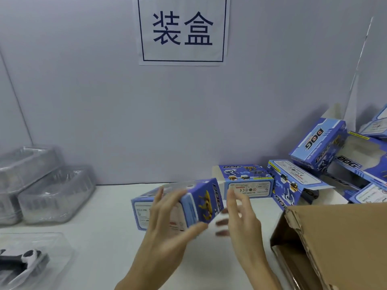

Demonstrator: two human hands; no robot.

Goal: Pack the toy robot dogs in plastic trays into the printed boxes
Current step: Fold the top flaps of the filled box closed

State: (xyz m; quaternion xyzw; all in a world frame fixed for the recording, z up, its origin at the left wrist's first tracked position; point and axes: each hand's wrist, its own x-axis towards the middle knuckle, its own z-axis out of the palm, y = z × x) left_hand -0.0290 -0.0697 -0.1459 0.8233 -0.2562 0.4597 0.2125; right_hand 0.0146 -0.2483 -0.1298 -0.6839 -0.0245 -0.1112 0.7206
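I am gripping the blue printed cardboard box (178, 206) with left-hand fingers (165, 218); right hand (240, 218) is hovering spread, empty; one-handed, the box risks slipping onto the white table (109, 237).

Glossy printed box (188, 203); matt brown cardboard carton (339, 237).

A: White table (100, 243) carries?
B: Clear trays (48, 191) stacked at left; toy dog in tray (27, 260) front-left; printed boxes (249, 183) at rear-right; cardboard carton (339, 237) at right.
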